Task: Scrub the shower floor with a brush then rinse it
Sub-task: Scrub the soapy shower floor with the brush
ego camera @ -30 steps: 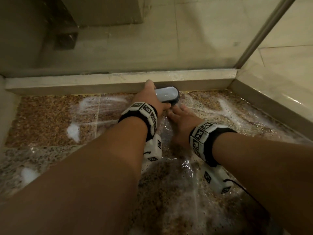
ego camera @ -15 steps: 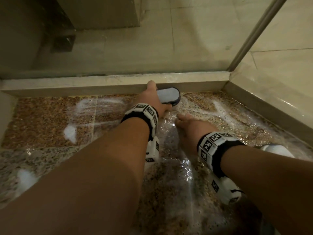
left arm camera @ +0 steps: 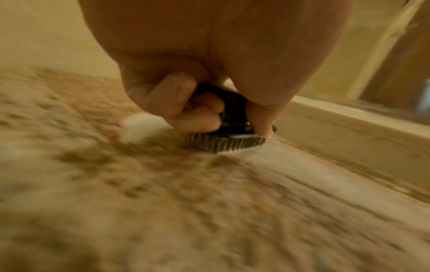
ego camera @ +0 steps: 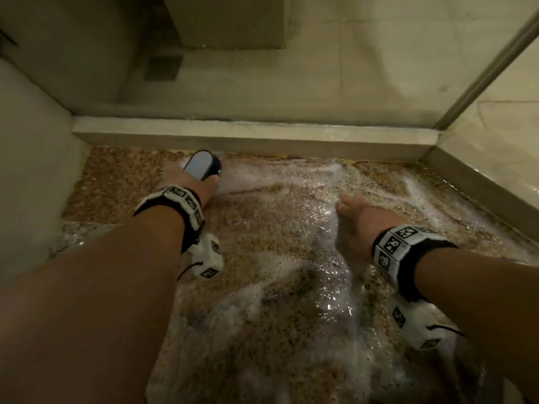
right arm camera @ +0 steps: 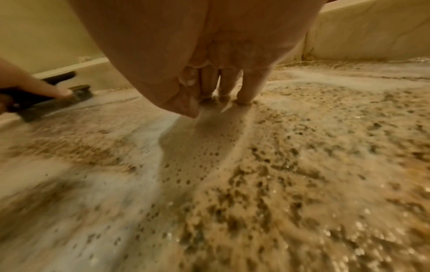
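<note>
Nearest me, my right hand (ego camera: pixel 354 225) rests on the wet shower floor (ego camera: pixel 280 287) with its fingers (right arm camera: pixel 244 88) straight and close together, tips pressed into the suds, propping me and holding nothing. It has drawn back toward me and off to the right since a second ago, when it lay just beside the brush. Foam (ego camera: pixel 291 310) and bubbles cover the speckled stone around it.

Farther out, my left hand (ego camera: pixel 194 182) grips the brush (ego camera: pixel 202 165), fingers (left arm camera: pixel 197 117) curled round its dark handle, thumb pressing its edge, bristles down on the stone. A second ago it was mid-floor at the kerb (ego camera: pixel 253 135); now it has swept left, near the wall (ego camera: pixel 32 170), leaving a foamy streak. I judge scrubbing is well along, this left corner being the last drier patch; rinsing is still to come.
</note>
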Available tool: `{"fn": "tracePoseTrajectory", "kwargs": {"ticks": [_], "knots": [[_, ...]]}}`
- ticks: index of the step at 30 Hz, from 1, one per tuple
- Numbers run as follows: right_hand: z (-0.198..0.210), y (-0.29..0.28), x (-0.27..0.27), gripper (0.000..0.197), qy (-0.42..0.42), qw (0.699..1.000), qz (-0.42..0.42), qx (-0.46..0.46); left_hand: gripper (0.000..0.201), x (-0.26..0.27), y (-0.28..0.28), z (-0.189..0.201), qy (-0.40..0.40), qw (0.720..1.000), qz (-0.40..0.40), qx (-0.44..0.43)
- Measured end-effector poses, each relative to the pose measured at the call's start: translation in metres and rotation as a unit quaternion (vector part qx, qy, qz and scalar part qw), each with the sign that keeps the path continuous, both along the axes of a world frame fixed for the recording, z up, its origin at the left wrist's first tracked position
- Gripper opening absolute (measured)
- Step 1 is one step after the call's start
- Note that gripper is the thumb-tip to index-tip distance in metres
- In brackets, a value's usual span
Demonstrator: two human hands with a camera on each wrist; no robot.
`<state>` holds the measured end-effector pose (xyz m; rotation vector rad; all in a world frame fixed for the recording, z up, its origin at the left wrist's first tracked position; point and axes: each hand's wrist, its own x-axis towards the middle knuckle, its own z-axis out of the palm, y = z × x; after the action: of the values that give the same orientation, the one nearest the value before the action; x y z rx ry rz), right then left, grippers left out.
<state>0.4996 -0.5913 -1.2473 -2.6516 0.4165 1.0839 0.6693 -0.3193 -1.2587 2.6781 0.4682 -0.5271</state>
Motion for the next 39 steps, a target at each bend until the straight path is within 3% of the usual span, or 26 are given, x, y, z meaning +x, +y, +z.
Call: {"fn": "tracePoseTrajectory", "kwargs": {"ticks": [6, 11, 14, 18, 21, 25, 29, 36, 39], "knots": [[0.006, 0.009, 0.006, 0.082, 0.034, 0.998, 0.037, -0.033, 0.087, -0.022, 0.070, 0.001, 0.045, 0.997, 0.032, 0.044], [0.005, 0.025, 0.012, 0.053, -0.011, 0.993, 0.063, -0.102, 0.078, -0.052, 0.072, 0.006, 0.078, 0.993, -0.031, 0.080], [0.007, 0.048, 0.021, 0.052, 0.047, 0.985, 0.104, -0.126, 0.068, -0.071, 0.073, 0.008, 0.101, 0.987, -0.077, 0.094], [0.005, 0.072, 0.036, 0.038, 0.006, 0.987, 0.119, -0.105, 0.058, -0.096, 0.065, 0.011, 0.126, 0.979, -0.129, 0.089], [0.003, 0.092, 0.051, 0.058, -0.027, 0.989, 0.129, -0.072, 0.064, -0.112, 0.047, 0.009, 0.118, 0.976, -0.161, 0.081], [0.013, 0.114, 0.085, 0.038, -0.032, 0.988, 0.139, -0.067, 0.067, -0.106, 0.029, 0.006, 0.106, 0.987, -0.116, 0.043], [0.016, 0.130, 0.126, 0.039, -0.050, 0.976, 0.198, -0.072, 0.071, -0.075, 0.024, 0.000, 0.107, 0.993, -0.040, -0.022], [-0.002, 0.153, 0.174, 0.074, -0.089, 0.942, 0.319, -0.052, 0.076, -0.033, 0.027, -0.013, 0.095, 0.992, 0.053, -0.070], [-0.019, 0.160, 0.181, 0.095, -0.051, 0.925, 0.366, -0.086, 0.077, -0.033, 0.025, -0.015, 0.089, 0.992, 0.073, -0.058]]}}
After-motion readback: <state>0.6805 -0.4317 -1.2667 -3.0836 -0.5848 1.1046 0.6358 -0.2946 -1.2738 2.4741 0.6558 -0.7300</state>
